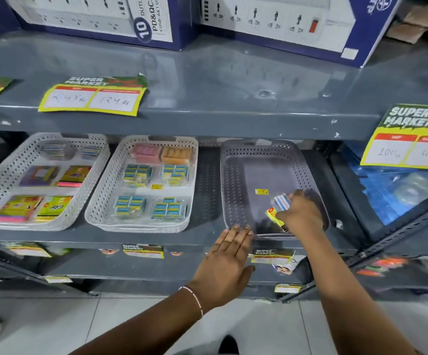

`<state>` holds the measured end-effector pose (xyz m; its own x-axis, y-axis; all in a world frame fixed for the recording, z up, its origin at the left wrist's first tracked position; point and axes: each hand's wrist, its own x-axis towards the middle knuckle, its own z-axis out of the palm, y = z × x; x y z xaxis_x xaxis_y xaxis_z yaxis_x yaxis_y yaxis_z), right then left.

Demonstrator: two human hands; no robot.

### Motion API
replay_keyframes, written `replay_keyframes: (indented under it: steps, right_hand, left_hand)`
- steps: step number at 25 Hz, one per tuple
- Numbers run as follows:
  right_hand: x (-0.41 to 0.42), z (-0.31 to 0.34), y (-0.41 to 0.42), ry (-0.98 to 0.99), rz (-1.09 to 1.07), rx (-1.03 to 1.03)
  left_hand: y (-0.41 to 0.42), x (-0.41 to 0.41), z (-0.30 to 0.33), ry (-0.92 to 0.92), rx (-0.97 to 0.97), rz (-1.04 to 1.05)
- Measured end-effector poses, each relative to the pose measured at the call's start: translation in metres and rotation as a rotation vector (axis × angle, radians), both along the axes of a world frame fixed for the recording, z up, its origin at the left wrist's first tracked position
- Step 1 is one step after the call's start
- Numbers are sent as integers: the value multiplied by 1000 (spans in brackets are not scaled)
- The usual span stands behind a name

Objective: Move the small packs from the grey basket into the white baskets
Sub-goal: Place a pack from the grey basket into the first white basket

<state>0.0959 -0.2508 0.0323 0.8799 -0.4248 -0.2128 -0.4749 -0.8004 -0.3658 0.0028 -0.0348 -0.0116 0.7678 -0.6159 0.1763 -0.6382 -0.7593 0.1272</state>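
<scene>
The grey basket (236,175) sits on the middle shelf at the right, its floor bare apart from a small yellow sticker (261,191). My right hand (301,213) is inside its near right corner, closed on small packs (278,207), one blue-white and one yellow. My left hand (227,262) lies flat with fingers spread, fingertips touching the basket's near rim. Two white baskets stand to the left: the middle one (97,201) holds several blue packs plus pink and orange ones, the left one (0,180) holds colourful packs.
A grey upper shelf (207,80) overhangs the baskets, carrying power-strip boxes (284,19) and yellow price tags (92,98). Another price tag (410,139) hangs at the right above blue packaged goods (397,190). Lower shelves and a tiled floor (54,326) lie below.
</scene>
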Motion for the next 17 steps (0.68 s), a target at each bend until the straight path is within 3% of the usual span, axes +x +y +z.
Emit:
replay_keyframes:
  steps: [5,9,12,17]
  right_hand:
    - [16,28,79,-262,234,219]
    - [41,37,189,-312,486,355]
    - [58,44,277,-317,649,367]
    - [98,47,417,-369,728,307]
  left_hand:
    - [48,5,21,-25,-70,150]
    - [134,21,36,-38,-140,317]
    - [207,25,40,-58,-120,438]
    - [322,28,34,15,-61,588]
